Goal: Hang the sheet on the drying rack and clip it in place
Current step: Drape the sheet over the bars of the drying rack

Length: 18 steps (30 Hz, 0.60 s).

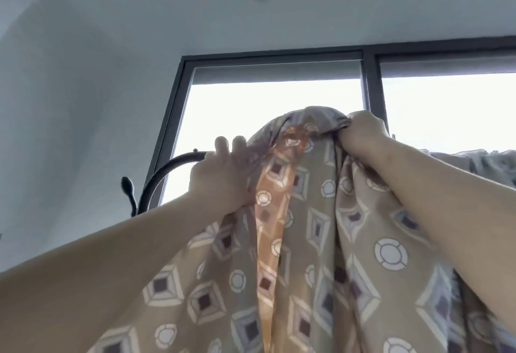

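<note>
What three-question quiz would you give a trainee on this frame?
1. True or false: the sheet is plain white.
2. The left hand holds the sheet at: A) the rack's curved dark bar; B) a ceiling lamp; C) a door handle.
3. Which hand grips the sheet's bunched top, in front of the window?
Key: 1 false, it is tan with diamonds and circles; 2 A; 3 the right hand.
</note>
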{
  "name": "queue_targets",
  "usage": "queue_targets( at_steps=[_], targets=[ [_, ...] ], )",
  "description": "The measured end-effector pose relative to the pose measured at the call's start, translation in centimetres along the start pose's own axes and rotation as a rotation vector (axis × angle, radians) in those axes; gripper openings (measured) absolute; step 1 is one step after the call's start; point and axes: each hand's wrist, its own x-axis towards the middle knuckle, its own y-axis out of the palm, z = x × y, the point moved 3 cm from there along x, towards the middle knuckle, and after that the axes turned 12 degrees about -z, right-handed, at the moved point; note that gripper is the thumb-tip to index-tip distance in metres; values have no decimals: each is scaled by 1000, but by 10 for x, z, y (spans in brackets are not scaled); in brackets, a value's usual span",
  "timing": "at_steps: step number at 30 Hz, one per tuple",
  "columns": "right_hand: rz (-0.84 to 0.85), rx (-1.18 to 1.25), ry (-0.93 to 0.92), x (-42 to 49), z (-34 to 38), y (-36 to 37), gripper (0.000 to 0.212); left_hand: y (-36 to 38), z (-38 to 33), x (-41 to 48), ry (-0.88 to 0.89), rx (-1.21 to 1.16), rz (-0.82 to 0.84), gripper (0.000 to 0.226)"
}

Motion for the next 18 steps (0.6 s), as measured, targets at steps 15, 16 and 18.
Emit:
queue_targets(
  at_steps=[15, 16, 18],
  targets=[
    [-25, -41, -1, -1, -1, -6, 23, -9, 34, 13, -851, -1417, 573, 28],
    [-47, -35, 1, 0, -3, -7, 24, -17, 32, 26, -828, -1448, 484, 29],
    [-115, 7, 30, 2, -5, -8, 27, -28, 29, 53, -749, -1457, 248, 28]
  ],
)
